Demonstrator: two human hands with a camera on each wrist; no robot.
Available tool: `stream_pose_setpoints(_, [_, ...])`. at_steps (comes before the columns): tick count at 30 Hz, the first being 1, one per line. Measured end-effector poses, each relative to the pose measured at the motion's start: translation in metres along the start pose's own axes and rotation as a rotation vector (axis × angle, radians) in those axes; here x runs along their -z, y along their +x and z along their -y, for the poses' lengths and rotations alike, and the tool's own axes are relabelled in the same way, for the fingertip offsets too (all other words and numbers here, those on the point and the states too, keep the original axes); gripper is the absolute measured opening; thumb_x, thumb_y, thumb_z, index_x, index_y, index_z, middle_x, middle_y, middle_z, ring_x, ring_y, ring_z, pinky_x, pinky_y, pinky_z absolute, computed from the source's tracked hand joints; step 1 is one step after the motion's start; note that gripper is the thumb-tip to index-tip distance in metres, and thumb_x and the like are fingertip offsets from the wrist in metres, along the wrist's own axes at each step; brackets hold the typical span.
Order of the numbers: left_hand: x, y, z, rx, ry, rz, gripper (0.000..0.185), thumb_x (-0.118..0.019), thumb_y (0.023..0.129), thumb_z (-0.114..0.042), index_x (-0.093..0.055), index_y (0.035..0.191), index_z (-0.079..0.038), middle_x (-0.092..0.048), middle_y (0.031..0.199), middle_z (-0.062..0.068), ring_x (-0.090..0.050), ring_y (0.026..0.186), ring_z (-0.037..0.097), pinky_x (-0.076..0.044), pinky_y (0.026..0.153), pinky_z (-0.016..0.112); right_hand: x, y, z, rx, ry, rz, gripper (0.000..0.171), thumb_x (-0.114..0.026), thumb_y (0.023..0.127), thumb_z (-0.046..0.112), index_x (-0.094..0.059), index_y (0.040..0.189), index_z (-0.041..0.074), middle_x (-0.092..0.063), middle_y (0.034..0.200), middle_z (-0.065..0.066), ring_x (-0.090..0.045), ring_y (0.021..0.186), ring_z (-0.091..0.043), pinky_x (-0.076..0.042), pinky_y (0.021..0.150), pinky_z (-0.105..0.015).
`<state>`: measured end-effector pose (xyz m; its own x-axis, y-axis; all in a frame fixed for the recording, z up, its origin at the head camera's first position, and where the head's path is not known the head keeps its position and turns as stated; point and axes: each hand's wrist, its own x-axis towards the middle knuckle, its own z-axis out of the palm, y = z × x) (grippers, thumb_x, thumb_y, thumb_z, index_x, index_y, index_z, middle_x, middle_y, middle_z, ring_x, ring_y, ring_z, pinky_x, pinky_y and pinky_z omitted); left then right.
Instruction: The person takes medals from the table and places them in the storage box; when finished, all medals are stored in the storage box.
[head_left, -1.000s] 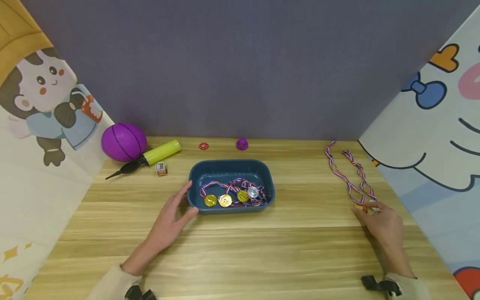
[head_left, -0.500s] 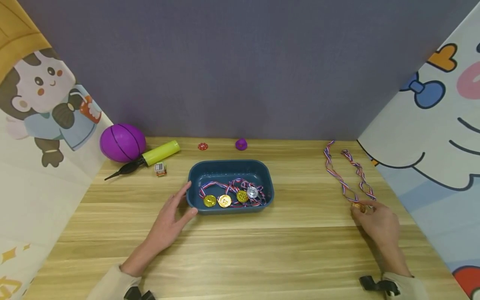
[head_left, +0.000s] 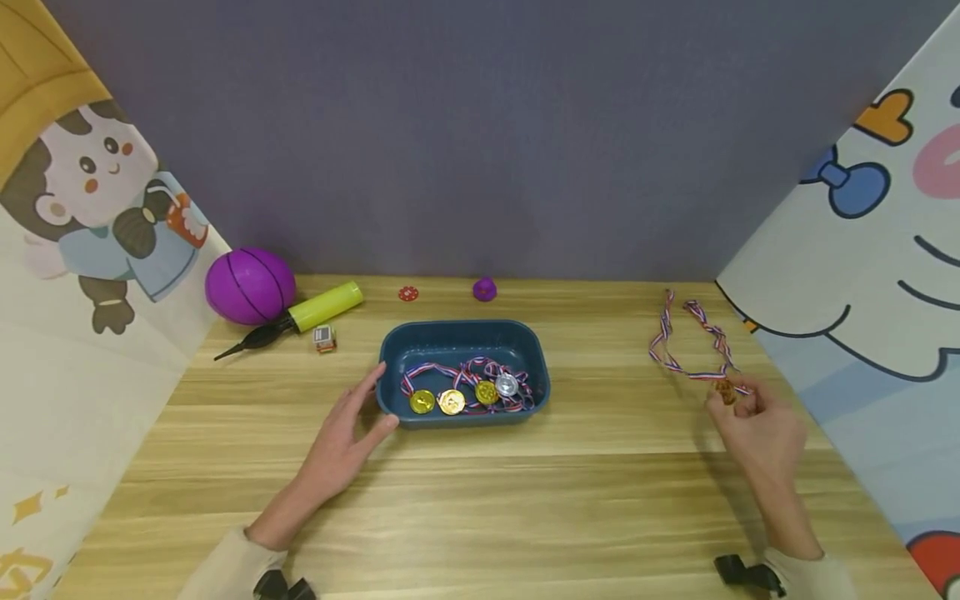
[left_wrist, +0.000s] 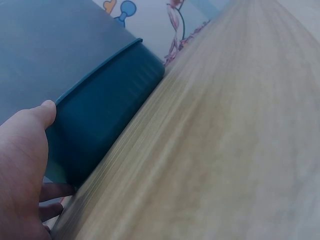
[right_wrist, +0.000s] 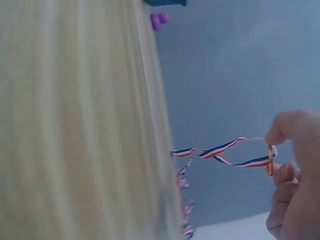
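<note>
A dark blue plastic bin [head_left: 465,422] stands mid-table, with gold medals [head_left: 452,402], a silver medal [head_left: 506,384] and striped ribbons inside. My left hand [head_left: 336,446] rests at its left end, fingers fairly straight; in the left wrist view the thumb [left_wrist: 47,111] lies at the rim. On the right, my right hand [head_left: 767,429] pinches a bronze-gold medal [head_left: 724,392] between thumb and fingers, raised above the table. Its red, white and blue ribbon [right_wrist: 220,149] trails down to the tabletop. A second striped ribbon [head_left: 716,335] lies beside it, its near end hidden by the hand.
Along the back left are a purple ball [head_left: 251,286], a yellow-green hand pump [head_left: 322,307] with a black nozzle and a small box-like block [head_left: 325,338]. A red poker chip [head_left: 408,293] and a small purple object [head_left: 484,289] lie behind the bin. Walls border the table.
My right hand has lifted the medal off the table, drawing its ribbon toward the second one. The left hand and the bin have stayed in place.
</note>
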<state>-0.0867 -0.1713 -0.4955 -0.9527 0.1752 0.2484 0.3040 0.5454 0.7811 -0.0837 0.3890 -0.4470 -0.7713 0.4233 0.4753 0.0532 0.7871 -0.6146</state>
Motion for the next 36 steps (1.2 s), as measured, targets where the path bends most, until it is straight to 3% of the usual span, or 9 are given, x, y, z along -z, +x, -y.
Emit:
stream_pose_setpoints(3, [0.0,0.0,0.0,0.002,0.001,0.003,0.074,-0.071,0.11,-0.031,-0.035,0.175,-0.025,-0.058,0.159,0.025,-0.057,0.143,0.049,-0.041,0.118,0.078,0.0,-0.001,0.013,0.02,0.091,-0.063,0.024,-0.083,0.086,0.015,-0.081,0.105,0.0,-0.046,0.061,0.016,-0.035,0.055,0.005,-0.031,0.057,-0.014])
stream_pose_setpoints(8, [0.0,0.001,0.002,0.009,0.004,0.005,0.075,-0.07,0.11,-0.032,-0.035,0.176,-0.026,-0.055,0.162,0.025,-0.056,0.144,0.049,-0.041,0.118,0.078,0.002,-0.001,0.036,0.016,0.233,-0.113,0.023,-0.082,0.089,0.009,-0.081,0.111,0.002,-0.05,0.069,0.009,-0.036,0.058,0.002,-0.031,0.057,-0.015])
stream_pose_setpoints(16, [0.0,0.001,0.003,0.007,-0.004,0.006,0.075,-0.07,0.111,-0.031,-0.033,0.176,-0.027,-0.052,0.165,0.025,-0.056,0.144,0.05,-0.04,0.119,0.078,0.013,0.002,0.083,0.121,0.358,-0.129,0.025,-0.074,0.091,-0.003,-0.077,0.115,-0.011,-0.05,0.071,0.016,-0.035,0.058,0.004,-0.03,0.057,-0.015])
stream_pose_setpoints(22, [0.0,0.002,0.002,0.021,-0.008,0.011,0.077,-0.071,0.11,-0.03,-0.032,0.177,-0.029,-0.048,0.168,0.024,-0.053,0.146,0.05,-0.04,0.12,0.076,0.007,0.009,0.084,0.19,0.418,-0.13,0.027,-0.076,0.087,-0.005,-0.078,0.113,-0.012,-0.05,0.069,0.008,-0.034,0.055,0.002,-0.026,0.052,-0.016])
stream_pose_setpoints(30, [0.0,0.001,0.003,0.026,0.005,0.009,0.078,-0.07,0.11,-0.032,-0.031,0.177,-0.032,-0.052,0.165,0.025,-0.054,0.145,0.051,-0.039,0.119,0.079,0.005,0.014,0.103,0.284,0.486,-0.13,0.028,-0.077,0.083,-0.009,-0.078,0.111,-0.012,-0.049,0.069,0.006,-0.032,0.055,0.001,-0.024,0.052,-0.017])
stream_pose_setpoints(36, [0.0,0.001,0.004,0.028,0.001,0.011,0.077,-0.07,0.11,-0.032,-0.031,0.177,-0.032,-0.051,0.166,0.025,-0.052,0.147,0.051,-0.038,0.12,0.079,-0.003,0.014,0.11,0.301,0.515,-0.097,0.031,-0.077,0.081,-0.011,-0.076,0.112,-0.015,-0.053,0.081,0.009,-0.036,0.06,-0.001,-0.025,0.054,-0.015])
